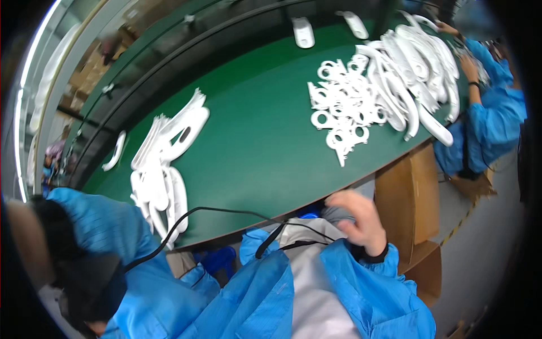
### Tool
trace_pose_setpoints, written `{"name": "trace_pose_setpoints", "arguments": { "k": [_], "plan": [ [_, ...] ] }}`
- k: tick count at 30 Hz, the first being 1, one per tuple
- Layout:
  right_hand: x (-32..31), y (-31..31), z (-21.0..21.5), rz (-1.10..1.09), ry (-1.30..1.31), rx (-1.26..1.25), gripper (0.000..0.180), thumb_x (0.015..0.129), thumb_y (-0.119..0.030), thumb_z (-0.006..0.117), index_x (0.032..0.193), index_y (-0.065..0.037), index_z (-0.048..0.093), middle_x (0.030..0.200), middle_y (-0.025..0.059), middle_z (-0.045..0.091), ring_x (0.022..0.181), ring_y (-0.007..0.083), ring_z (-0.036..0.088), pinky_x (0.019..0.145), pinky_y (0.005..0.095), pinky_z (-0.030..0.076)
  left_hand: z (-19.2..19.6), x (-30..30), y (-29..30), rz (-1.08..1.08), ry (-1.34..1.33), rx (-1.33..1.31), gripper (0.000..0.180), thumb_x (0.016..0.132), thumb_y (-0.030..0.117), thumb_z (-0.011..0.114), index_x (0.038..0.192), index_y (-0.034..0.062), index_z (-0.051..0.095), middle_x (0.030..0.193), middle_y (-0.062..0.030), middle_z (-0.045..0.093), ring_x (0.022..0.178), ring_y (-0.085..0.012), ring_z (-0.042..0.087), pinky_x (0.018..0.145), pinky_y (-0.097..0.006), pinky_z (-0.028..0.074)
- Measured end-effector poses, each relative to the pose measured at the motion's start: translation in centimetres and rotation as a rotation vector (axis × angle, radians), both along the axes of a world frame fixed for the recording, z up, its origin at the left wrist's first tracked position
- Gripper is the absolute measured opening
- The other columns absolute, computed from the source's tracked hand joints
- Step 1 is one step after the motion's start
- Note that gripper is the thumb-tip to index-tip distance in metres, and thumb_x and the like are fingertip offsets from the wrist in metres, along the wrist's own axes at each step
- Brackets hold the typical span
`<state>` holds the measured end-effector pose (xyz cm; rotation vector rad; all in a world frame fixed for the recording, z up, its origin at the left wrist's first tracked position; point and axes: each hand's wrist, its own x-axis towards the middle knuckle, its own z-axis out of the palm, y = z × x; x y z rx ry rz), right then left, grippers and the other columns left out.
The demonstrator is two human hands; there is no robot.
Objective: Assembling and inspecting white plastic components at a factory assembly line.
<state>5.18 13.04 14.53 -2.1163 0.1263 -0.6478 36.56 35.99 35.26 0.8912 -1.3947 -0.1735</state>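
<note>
Fingers of the right hand curl loosely, empty, low centre by the surface edge; left hand unseen. White shells and rings lie unsorted.

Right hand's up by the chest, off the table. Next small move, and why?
Probably reach the right hand forward to the white ring-shaped parts on the green table. It is blurred at the near table edge by the black cable, seemingly holding nothing; that pile looks the nearest loose stock on its side. The left hand is not visible.
</note>
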Motion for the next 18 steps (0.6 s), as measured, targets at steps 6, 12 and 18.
{"name": "trace_pose_setpoints", "arguments": {
  "k": [6,12,18],
  "plan": [
    [4.1,-5.0,-0.2,-0.420,0.236,-0.271,0.034,0.077,-0.019,0.069,0.106,-0.004,0.059,0.096,0.0162,0.059,0.089,0.0353,0.057,0.074,0.0397,0.047,0.8,-5.3,-6.2,-0.064,0.037,0.004,0.059,0.095,0.050,0.033,0.115,-0.0033,0.049,0.098,-0.0214,0.058,0.089,-0.0312,0.057,0.080,-0.039,0.046],
    [6.9,-6.8,-4.0,-0.622,0.393,-0.295,0.073,0.068,-0.025,0.079,0.129,-0.006,0.044,0.124,0.0167,0.049,0.108,0.0393,0.053,0.085,0.0427,0.046,-20.9,-3.6,-10.7,0.116,0.430,0.745,0.041,0.092,0.016,0.054,0.126,0.0008,0.038,0.099,-0.0072,0.059,0.091,-0.0152,0.058,0.081,-0.029,0.047],
    [7.8,-6.9,-7.1,-0.684,0.146,-0.201,0.067,0.065,-0.009,0.077,0.125,-0.005,0.048,0.118,0.0154,0.047,0.108,0.0333,0.050,0.093,0.0382,0.041,-27.4,-3.2,-12.2,0.198,0.348,0.729,0.030,0.090,0.011,0.055,0.116,0.0003,0.047,0.086,-0.0041,0.058,0.077,-0.0139,0.057,0.071,-0.028,0.046]
  ]
}}
